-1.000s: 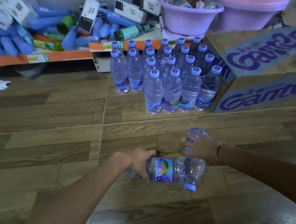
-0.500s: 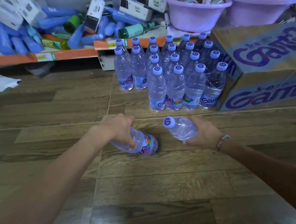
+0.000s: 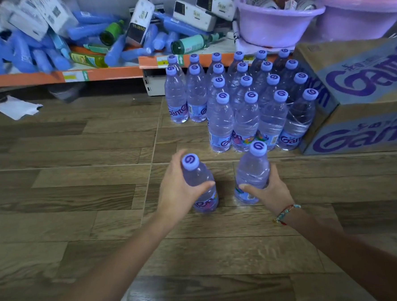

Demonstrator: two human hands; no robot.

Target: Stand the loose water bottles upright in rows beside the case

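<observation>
**Two bottles gripped upright near the rows**

Head view: the left hand [image 3: 177, 193] curls its fingers and thumb round a water bottle [image 3: 200, 185], cap up, on the wooden floor [image 3: 78, 181]. The right hand [image 3: 268, 192] wraps round a second bottle [image 3: 252, 170], also upright, just beside the first. Both stand in front of the standing rows of bottles [image 3: 243, 101], which sit against the cardboard case [image 3: 356, 94].
</observation>
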